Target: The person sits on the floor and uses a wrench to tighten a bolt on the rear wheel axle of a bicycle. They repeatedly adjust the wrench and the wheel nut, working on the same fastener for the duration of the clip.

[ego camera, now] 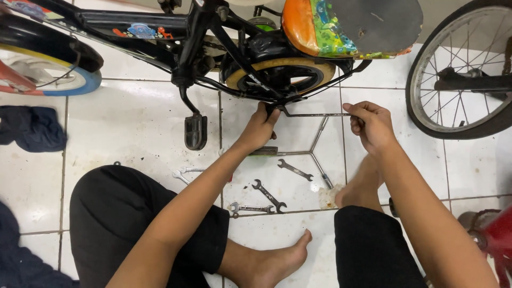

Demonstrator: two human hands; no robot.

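Observation:
A small black children's bicycle (213,48) with a cream rear tyre (280,72) and a colourful seat (341,26) stands in front of me on the white tiled floor. My left hand (260,128) grips the frame end by the rear wheel axle. My right hand (372,125) is closed around the end of a thin metal rod (314,114), which runs horizontally from the axle toward that hand. A Y-shaped socket wrench (312,152) lies on the floor beneath the rod. My bare feet and knees are at the bottom of the view.
Several open-end spanners (266,194) lie on the tiles between my legs. A black pedal (196,132) hangs at the left of my hand. A larger bicycle wheel (464,74) stands at the right, a dark cloth (32,128) at the left, a red object (498,234) at bottom right.

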